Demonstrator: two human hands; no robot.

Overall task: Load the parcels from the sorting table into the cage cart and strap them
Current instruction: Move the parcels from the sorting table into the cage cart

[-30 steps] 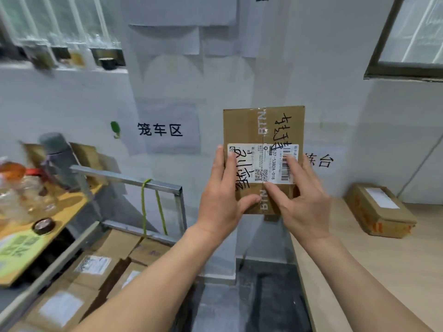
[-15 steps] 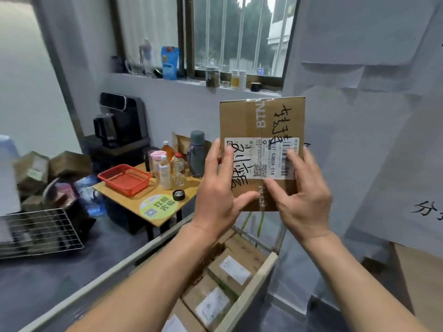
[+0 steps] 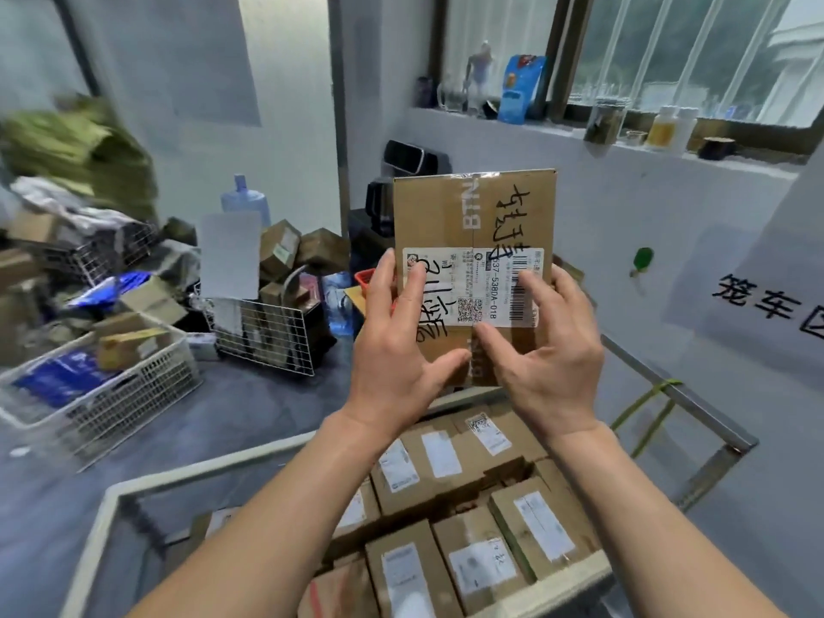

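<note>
Two hands — left hand point(image 3: 397, 363), right hand point(image 3: 553, 363) — grip parcel point(image 3: 472, 207) upright | above cage cart point(image 3: 200, 467)

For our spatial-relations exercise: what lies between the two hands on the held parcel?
Head view: between left hand and right hand lies the white label with its QR code, on the parcel.
</note>
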